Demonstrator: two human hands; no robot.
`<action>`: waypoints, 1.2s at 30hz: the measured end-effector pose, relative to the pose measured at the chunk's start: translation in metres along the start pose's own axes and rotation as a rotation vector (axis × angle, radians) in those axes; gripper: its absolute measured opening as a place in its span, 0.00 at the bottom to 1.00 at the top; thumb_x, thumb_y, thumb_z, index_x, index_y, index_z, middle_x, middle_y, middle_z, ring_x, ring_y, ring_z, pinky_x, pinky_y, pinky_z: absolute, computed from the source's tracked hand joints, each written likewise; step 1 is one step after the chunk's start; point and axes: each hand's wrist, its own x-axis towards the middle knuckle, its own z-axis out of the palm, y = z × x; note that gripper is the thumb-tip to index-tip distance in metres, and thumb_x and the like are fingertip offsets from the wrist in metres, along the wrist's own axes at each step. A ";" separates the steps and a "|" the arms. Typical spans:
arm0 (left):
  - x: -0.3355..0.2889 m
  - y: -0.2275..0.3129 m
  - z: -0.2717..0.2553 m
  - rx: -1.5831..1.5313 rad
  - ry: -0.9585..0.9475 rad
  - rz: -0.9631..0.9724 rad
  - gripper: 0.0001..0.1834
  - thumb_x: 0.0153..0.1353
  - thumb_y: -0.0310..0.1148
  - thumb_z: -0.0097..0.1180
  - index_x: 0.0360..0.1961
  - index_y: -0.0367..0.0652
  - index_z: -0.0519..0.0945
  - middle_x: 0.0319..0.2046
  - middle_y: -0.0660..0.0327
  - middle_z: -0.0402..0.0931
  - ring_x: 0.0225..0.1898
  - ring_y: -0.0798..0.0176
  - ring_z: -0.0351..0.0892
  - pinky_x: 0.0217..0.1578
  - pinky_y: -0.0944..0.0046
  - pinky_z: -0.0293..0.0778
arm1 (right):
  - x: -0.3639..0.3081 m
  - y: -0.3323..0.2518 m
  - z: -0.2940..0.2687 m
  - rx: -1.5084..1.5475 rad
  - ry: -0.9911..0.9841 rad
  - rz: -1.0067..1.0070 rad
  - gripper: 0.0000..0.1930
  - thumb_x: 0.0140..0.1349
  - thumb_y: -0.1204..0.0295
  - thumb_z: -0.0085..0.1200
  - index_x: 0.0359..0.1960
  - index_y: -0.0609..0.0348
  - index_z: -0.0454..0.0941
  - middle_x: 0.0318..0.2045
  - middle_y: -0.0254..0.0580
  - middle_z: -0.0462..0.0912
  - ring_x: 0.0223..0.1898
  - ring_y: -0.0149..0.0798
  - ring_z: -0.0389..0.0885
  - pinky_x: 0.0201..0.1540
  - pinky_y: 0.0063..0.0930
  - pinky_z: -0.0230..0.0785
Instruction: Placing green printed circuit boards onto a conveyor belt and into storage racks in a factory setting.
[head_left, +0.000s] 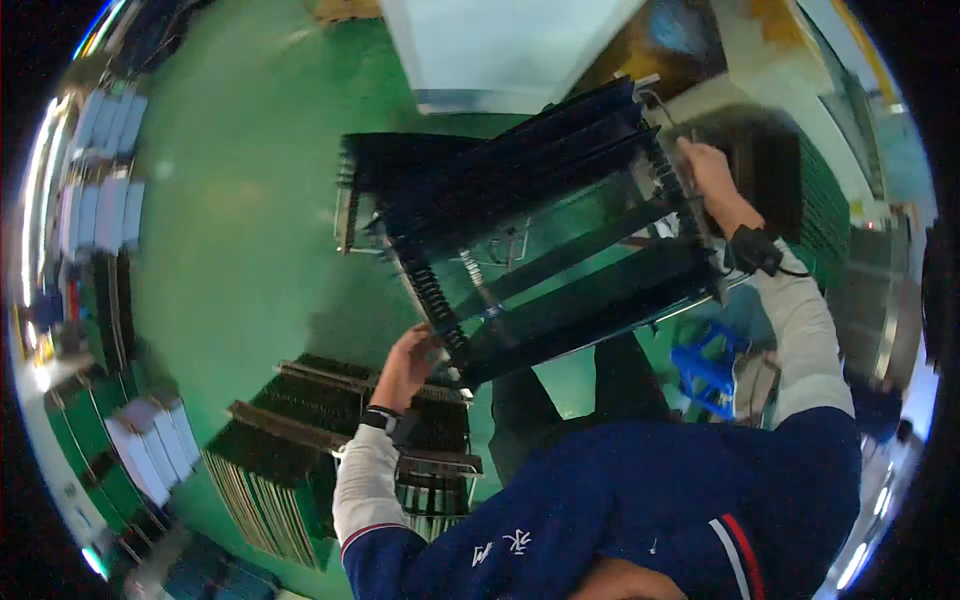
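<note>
A slotted rack [432, 297] with toothed side rails and several dark panels hangs tilted in front of my body, its right end farther from me. My left hand [402, 368] is closed around its near left corner, the fingertips partly hidden by the rail. At the rack's right end, my right hand [712, 178] grips the side frame by a thin metal bar. Dark panels [590, 300] span the rack between the toothed rails, with gaps that show the floor. Behind its far left side, another dark rack [345, 215] is partly covered.
Stacked slotted racks [270, 460] stand on the green floor [230, 250] by my left forearm. A white cabinet-like block [500, 60] rises beyond the rack. To my right are a blue plastic frame [708, 368] and more dark stacked racks [820, 200]. Shelving lines the far left.
</note>
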 end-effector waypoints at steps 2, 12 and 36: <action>-0.014 -0.030 -0.003 -0.100 -0.048 0.011 0.12 0.57 0.34 0.50 0.42 0.46 0.72 0.42 0.63 0.72 0.46 0.60 0.70 0.48 0.55 0.64 | 0.004 -0.073 0.010 0.000 -0.055 -0.097 0.21 0.58 0.54 0.50 0.20 0.61 0.74 0.12 0.31 0.67 0.14 0.28 0.62 0.18 0.26 0.51; 0.026 -0.166 0.023 -0.385 -0.109 0.196 0.16 0.63 0.33 0.45 0.51 0.43 0.68 0.47 0.56 0.71 0.49 0.58 0.71 0.50 0.55 0.66 | 0.074 -0.285 0.185 -0.410 -0.443 -0.971 0.24 0.56 0.53 0.47 0.19 0.65 0.76 0.17 0.46 0.76 0.23 0.41 0.74 0.30 0.33 0.65; 0.194 -0.166 0.280 -1.090 -0.462 0.372 0.13 0.65 0.33 0.44 0.49 0.41 0.63 0.51 0.56 0.67 0.56 0.48 0.67 0.55 0.53 0.65 | 0.014 -0.435 0.467 -0.930 -1.331 -1.293 0.29 0.59 0.44 0.41 0.34 0.63 0.77 0.29 0.40 0.77 0.34 0.34 0.73 0.35 0.31 0.63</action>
